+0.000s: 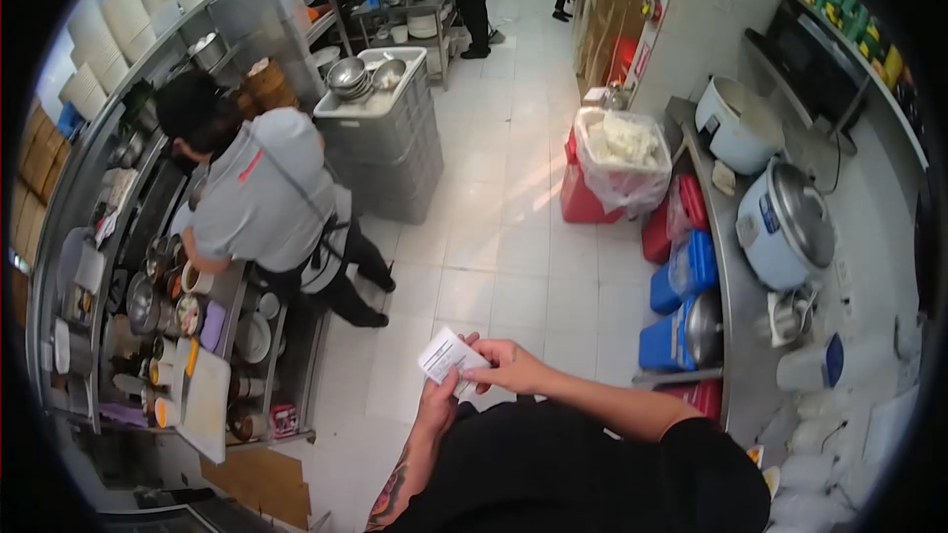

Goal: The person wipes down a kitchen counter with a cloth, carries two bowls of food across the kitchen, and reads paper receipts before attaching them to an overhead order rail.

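A small white paper slip [449, 351] with dark print is held in front of my body, over the tiled floor. My left hand [440, 401] grips its lower part, with the thumb lying on the printed side. My right hand [508, 367] pinches the slip's right edge, its fingers partly behind the paper. The print is too small to read.
On the left, a co-worker [274, 188] leans over a counter with bowls and a white cutting board [204, 400]. A grey bin [385, 163] with metal bowls stands ahead. A steel counter [726, 331] on the right bears rice cookers [785, 227]; blue coolers [667, 341] sit below.
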